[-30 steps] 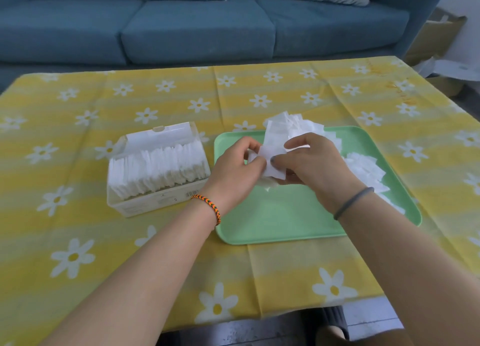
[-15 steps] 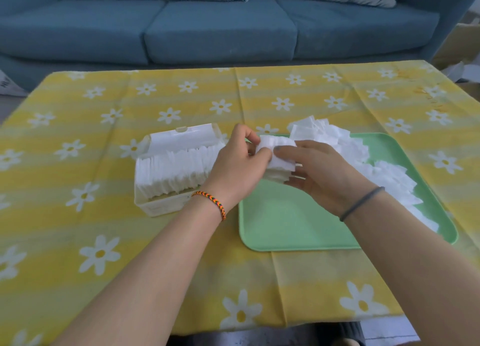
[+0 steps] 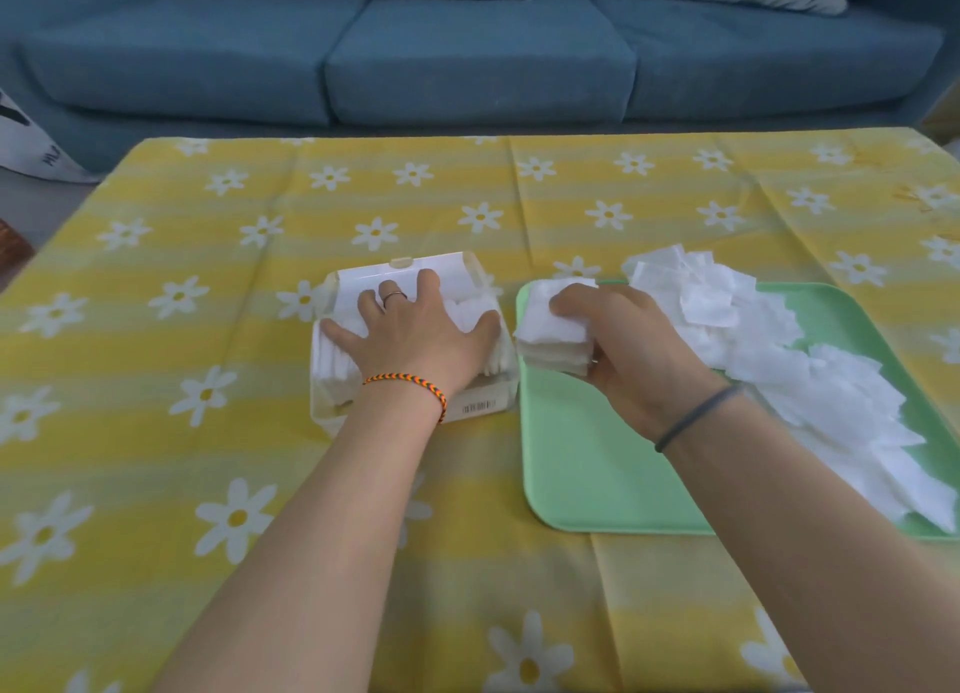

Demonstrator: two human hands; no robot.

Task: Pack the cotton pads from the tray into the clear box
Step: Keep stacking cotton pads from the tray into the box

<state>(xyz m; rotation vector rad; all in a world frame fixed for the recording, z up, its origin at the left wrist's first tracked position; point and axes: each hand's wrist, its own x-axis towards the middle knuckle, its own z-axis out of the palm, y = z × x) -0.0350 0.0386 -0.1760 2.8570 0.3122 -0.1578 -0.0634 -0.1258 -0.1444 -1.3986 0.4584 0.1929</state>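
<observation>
Right hand (image 3: 618, 349) grips a squared stack of cotton pads (image 3: 556, 336) just right of the clear box (image 3: 483, 406), over the green tray's (image 3: 597, 474) left edge. Left hand (image 3: 415, 331) lies spread flat, pressing the pads already packed. The box sits immediately left of the stack, long axis across the counter (image 3: 156, 484); its free slot looks tight.

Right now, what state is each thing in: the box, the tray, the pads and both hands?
clear box: lid open, nearly full of pads
green tray: loose pads piled along its far and right side
stack of pads: gripped, above the tray's left edge
left hand: fingers spread, pressing on the pads in the box
right hand: gripping the stack
</observation>
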